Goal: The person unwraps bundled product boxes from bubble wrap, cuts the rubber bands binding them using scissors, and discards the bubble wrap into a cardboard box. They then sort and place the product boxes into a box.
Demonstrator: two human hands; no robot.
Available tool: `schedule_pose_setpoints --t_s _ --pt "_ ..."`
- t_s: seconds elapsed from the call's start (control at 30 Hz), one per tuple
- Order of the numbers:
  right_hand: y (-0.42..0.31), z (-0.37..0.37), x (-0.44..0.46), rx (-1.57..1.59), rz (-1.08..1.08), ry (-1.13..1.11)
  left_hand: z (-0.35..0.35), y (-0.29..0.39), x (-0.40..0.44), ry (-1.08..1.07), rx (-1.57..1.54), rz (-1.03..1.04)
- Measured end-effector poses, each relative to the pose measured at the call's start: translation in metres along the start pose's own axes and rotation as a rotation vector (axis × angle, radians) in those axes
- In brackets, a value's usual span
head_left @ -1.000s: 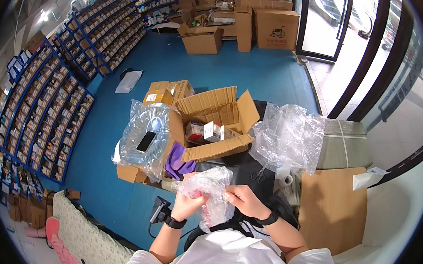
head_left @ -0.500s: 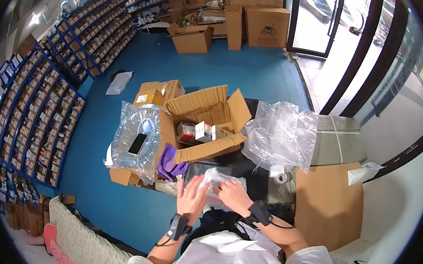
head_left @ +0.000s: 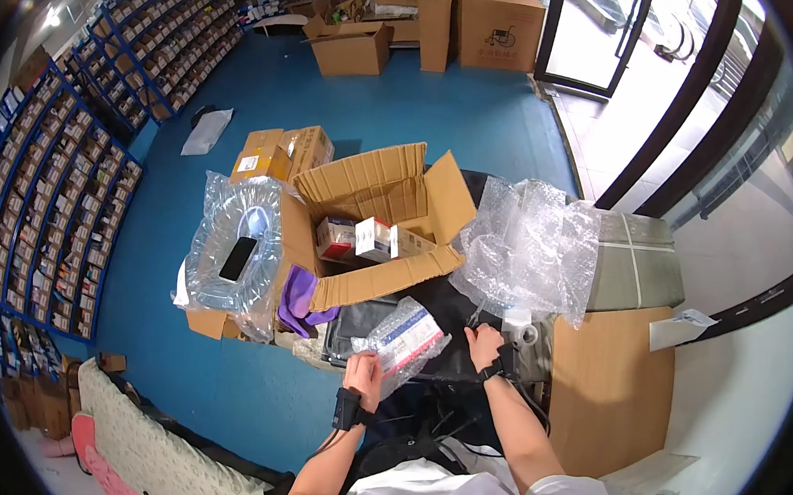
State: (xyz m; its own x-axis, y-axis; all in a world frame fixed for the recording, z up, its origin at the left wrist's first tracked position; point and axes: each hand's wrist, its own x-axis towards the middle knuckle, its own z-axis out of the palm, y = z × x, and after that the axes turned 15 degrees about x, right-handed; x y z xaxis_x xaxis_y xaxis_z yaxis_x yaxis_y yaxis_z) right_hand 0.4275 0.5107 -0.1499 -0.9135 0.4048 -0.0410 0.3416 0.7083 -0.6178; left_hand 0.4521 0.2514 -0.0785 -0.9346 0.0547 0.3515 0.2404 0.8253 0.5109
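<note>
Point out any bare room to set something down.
The wooden board is largely bare between tape roll and white wall; a narrow black patch lies between wrapped package and right hand. Crowded: around the open carton, hemmed by purple item and loose bubble wrap.

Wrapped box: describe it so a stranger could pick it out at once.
Find the open carton at the centre. Just below it in view, the left hand touches the wrapped box. Unlike the boxes inside the carton, it is in bubble wrap, showing blue and pink bands on white.

Head-worn camera looks forward and down, somewhat distorted towards the edges.
</note>
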Motion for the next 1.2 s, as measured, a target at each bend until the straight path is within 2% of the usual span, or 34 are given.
schedule_pose_setpoints --t_s 0.07,0.13,0.27,0.43,0.47,0.53,0.6,0.67,0.73,0.83,0.87,0.93,1.0,1.2 --pt "0.008 0.022 0.002 -0.074 0.001 0.018 0.016 -0.008 -0.005 -0.029 -0.003 -0.041" --pt "0.003 0.037 0.0 -0.159 0.106 0.158 0.032 -0.018 -0.009 -0.062 0.02 -0.082" --pt "-0.004 0.033 0.006 -0.04 0.338 0.12 0.032 -0.023 -0.013 -0.082 0.181 -0.131" --pt "0.027 0.037 0.003 0.201 0.28 0.18 0.031 -0.026 -0.008 -0.07 0.101 -0.116" --pt "0.025 0.025 -0.001 0.188 0.283 0.102 0.034 -0.029 -0.01 -0.065 0.099 -0.128" --pt "0.019 0.001 -0.008 0.865 0.596 -0.128 0.04 -0.033 -0.012 -0.061 0.024 -0.143" --pt "0.008 -0.025 -0.024 1.341 0.733 -0.244 0.043 -0.034 -0.013 -0.042 0.006 -0.167" --pt "-0.025 -0.055 -0.041 1.48 0.679 -0.393 0.045 -0.034 -0.016 0.007 -0.009 -0.171" --pt "-0.053 -0.071 -0.055 1.503 0.697 -0.603 0.043 -0.032 -0.015 0.012 -0.007 -0.164" --pt "-0.077 -0.064 -0.069 1.372 0.578 -1.073 0.044 -0.032 -0.015 0.035 -0.016 -0.152" --pt "-0.086 -0.057 -0.073 1.364 0.579 -1.08 0.045 -0.032 -0.015 0.053 -0.026 -0.147" --pt "-0.1 -0.044 -0.079 1.132 0.806 -1.246 0.044 -0.029 -0.015 0.061 -0.026 -0.149" --pt "-0.104 -0.033 -0.085 1.135 0.85 -1.343 0.045 -0.03 -0.014 0.068 -0.022 -0.15" --pt "-0.101 -0.009 -0.088 1.113 0.887 -1.268 0.043 -0.027 -0.016 0.084 -0.056 -0.182"
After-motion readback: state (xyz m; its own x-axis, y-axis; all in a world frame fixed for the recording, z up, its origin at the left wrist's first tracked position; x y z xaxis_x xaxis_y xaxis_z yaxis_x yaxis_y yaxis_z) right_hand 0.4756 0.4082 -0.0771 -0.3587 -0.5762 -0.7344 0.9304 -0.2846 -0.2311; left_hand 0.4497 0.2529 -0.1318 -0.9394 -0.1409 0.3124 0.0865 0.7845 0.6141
